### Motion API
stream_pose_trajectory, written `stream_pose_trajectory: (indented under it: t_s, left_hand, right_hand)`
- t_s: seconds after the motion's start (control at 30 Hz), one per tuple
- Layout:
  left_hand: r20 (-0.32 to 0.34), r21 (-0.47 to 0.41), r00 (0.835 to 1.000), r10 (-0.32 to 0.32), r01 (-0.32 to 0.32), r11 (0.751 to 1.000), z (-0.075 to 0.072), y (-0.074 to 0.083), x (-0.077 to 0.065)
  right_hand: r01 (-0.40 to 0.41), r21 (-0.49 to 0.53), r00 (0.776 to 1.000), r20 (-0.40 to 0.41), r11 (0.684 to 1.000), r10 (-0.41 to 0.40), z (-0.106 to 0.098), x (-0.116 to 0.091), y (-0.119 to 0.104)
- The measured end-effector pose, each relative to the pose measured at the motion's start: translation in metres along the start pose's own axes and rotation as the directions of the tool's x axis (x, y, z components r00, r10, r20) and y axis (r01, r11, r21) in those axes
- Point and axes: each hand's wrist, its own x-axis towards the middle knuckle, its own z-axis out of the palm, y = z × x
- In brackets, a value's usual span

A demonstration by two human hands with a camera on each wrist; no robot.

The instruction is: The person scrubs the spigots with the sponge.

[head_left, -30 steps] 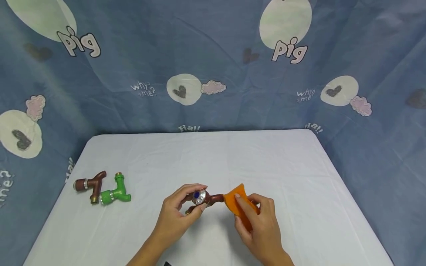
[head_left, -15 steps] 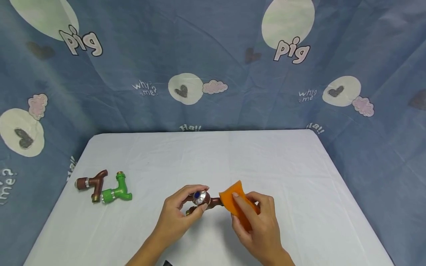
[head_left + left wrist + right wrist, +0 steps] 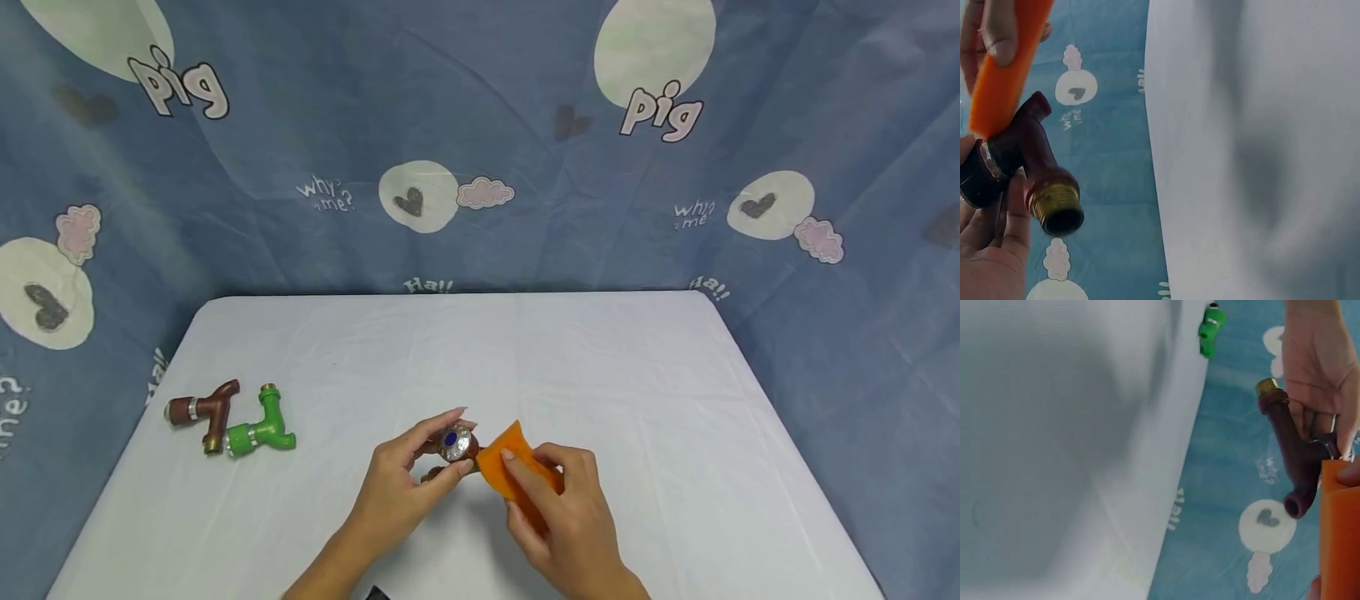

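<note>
Left grip (image 3: 401, 483) curled near right grip (image 3: 570, 521)

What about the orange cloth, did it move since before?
Yes. Against the white table in the head view, the orange cloth has moved left, and it now hides more of the held brown tap.

Table (image 3: 712, 467) passable right; held tap (image 3: 457, 444) blocks middle, green tap (image 3: 264, 432) left.

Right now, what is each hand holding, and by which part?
Left hand: dark brown tap with brass-coloured threaded end, gripped by its silver-faced knob. Right hand: flat orange cloth-like pad, held around its middle.
</note>
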Motion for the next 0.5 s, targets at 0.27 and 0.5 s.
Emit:
stream_pose_trajectory:
  t_s: [0.27, 0.5]
  left_hand:
    - [-0.044, -0.007, 0.998, -0.054, 0.054, 0.999, -0.002, 0.006, 0.001]
    - [-0.043, 0.046, 0.999, -0.014, 0.016, 0.999, -0.001, 0.005, 0.001]
  right_hand:
    - [-0.081, -0.016, 0.993, 0.09, 0.997, 0.082, -0.009, -0.013, 0.013]
    - [-0.091, 0.047, 0.996, -0.007, 0.995, 0.091, -0.017, 0.002, 0.017]
